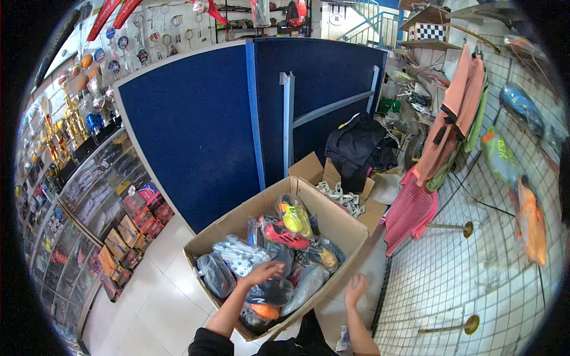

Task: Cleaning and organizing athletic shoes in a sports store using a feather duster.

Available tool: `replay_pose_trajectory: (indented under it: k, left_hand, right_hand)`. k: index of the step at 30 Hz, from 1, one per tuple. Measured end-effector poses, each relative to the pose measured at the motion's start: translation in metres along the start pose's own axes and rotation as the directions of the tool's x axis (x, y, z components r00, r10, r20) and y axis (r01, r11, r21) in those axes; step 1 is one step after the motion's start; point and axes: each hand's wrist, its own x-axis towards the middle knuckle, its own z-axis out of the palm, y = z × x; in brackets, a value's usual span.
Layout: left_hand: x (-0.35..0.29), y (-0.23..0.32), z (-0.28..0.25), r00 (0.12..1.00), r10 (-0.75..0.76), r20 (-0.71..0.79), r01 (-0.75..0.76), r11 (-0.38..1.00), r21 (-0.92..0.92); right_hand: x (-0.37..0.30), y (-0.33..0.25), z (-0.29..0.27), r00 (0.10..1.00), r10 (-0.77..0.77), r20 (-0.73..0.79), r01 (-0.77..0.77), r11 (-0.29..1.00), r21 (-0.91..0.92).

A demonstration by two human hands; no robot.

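Note:
A large open cardboard box [234,216] stands in front of me, filled with shoes in clear plastic bags. Over the middle of the pile is my left hand [265,273], its fingers stretched out to the right with nothing visibly gripped. Just below it lies a bagged black shoe [270,292]; whether they touch I cannot tell. Farther back in the box are a red shoe [284,234] and a yellow shoe [295,219]. Outside the box's right side, my right hand [356,289] hangs empty with loosely parted fingers.
Behind the box, a smaller carton [309,168] and white hangers [344,199] sit near black clothing [359,148]. Blue panels [190,130] stand behind. A wire grid [463,273] with hooks and hanging clothes runs along the right; a glass display case [77,199] lines the left.

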Motion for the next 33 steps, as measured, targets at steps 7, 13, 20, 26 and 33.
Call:
replay_pose_trajectory:
  k: [7,13,20,26,33]
  left_hand:
    - [0.139,-0.007,-0.018,0.938,-0.153,-0.310,0.065,0.959,-0.277]
    - [0.206,-0.032,-0.023,0.810,-0.126,-0.574,-0.101,0.933,-0.346]
    - [0.257,-0.067,-0.020,0.819,-0.198,-0.538,-0.113,0.864,-0.491]
    - [0.261,-0.026,-0.026,0.805,-0.427,-0.413,0.009,0.703,-0.711]
    - [0.262,-0.044,-0.043,0.894,-0.376,-0.243,0.008,0.555,-0.832]
  right_hand:
    - [0.103,-0.019,0.120,0.884,0.100,0.456,-0.287,0.888,0.361]
    - [0.127,0.006,0.207,0.416,0.391,0.821,-0.762,0.642,0.080]
    - [0.119,0.015,0.264,-0.037,0.488,0.872,-0.977,0.165,-0.134]
    - [0.121,0.022,0.286,-0.153,0.452,0.879,-0.985,-0.001,-0.171]
    - [0.127,0.003,0.294,-0.177,0.513,0.840,-0.984,-0.070,-0.165]
